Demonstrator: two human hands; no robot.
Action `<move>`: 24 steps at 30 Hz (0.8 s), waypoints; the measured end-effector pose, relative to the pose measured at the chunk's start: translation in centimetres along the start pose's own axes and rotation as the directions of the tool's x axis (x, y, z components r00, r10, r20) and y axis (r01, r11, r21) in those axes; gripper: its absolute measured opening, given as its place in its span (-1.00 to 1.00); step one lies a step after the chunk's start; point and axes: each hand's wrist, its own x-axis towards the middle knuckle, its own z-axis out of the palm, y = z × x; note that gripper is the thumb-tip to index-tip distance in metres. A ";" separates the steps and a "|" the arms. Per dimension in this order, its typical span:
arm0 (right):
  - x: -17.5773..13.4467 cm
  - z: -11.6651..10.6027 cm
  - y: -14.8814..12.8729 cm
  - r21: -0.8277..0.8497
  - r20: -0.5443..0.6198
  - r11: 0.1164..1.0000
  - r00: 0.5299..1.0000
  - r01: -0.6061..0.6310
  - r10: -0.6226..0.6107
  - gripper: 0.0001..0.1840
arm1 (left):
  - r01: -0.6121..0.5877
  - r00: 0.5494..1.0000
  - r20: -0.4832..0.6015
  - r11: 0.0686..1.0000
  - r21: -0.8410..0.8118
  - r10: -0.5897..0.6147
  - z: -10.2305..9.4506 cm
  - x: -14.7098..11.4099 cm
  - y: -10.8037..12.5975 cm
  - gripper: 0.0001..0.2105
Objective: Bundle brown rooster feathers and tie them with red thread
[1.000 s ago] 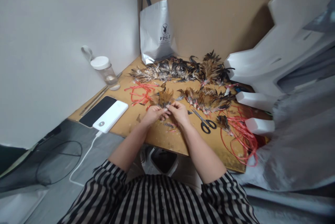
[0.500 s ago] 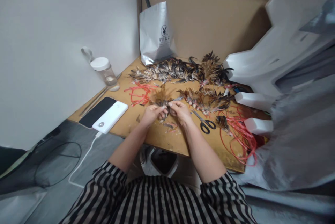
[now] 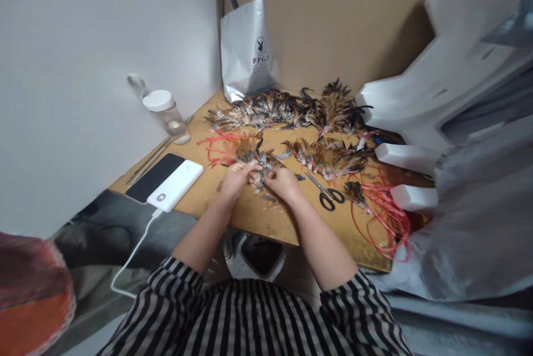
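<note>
Near the middle of the table, my left hand (image 3: 239, 179) is closed on a brown and grey bunch of feathers (image 3: 249, 148), which fans out beyond the fingertips. My right hand (image 3: 281, 182) pinches at the right side of the same bunch, by its pale grey, fluffy part; exactly what its fingertips hold is too small to make out. Loose feather scraps (image 3: 270, 199) lie on the tabletop just below both hands. To the right rest black-handled scissors (image 3: 327, 194) with their blades pointing up and left, beside a row of brown feather bunches (image 3: 328, 157).
A long feather pile (image 3: 270, 110) lies at the back before a silver bag (image 3: 245, 50). Red plastic strips (image 3: 385, 209) sit at the right, others (image 3: 216, 148) at the left. A phone (image 3: 155, 177), white power bank (image 3: 175, 185) and bottle (image 3: 166, 114) occupy the left; white foam pieces (image 3: 403, 159) jut in at right.
The feather bunch spreads wider between my hands, and my right hand has moved slightly down. A red and orange cloth-like thing has come into view at the lower left.
</note>
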 end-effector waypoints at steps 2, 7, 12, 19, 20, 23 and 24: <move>0.0 0.2 0.0 0.010 -0.005 1.000 1.000 0.015 -0.015 -0.88 | 0.009 1.000 -0.018 1.000 0.014 -0.009 0.0 0.0 0.0 -0.63; 0.5 -0.8 0.2 0.311 0.110 0.945 0.991 -0.102 0.071 -0.89 | 0.009 0.999 -0.040 1.000 0.003 -0.009 0.1 -0.1 0.2 -0.64; 0.6 -2.0 -0.5 0.616 0.268 0.735 0.953 -0.283 0.142 -0.74 | 0.024 1.000 -0.018 1.000 0.008 -0.024 0.2 -0.2 0.3 -0.67; 0.7 -1.8 -0.6 0.763 0.190 0.605 0.974 -0.227 0.126 -0.70 | 0.041 0.997 0.065 0.999 -0.009 -0.041 0.2 -0.5 0.4 -0.69; 0.7 -1.7 -0.5 0.775 0.173 0.595 0.977 -0.214 0.125 -0.70 | 0.047 0.996 0.080 0.999 -0.002 -0.046 0.2 -0.5 0.4 -0.69; 0.6 -1.4 -0.7 0.800 0.160 0.569 0.982 -0.188 0.100 -0.71 | 0.072 0.987 0.144 0.996 0.043 -0.078 0.2 -0.6 0.3 -0.69; 0.5 -1.2 -0.8 0.804 0.163 0.565 0.982 -0.187 0.093 -0.71 | 0.079 0.982 0.166 0.995 0.057 -0.088 0.1 -0.6 0.3 -0.69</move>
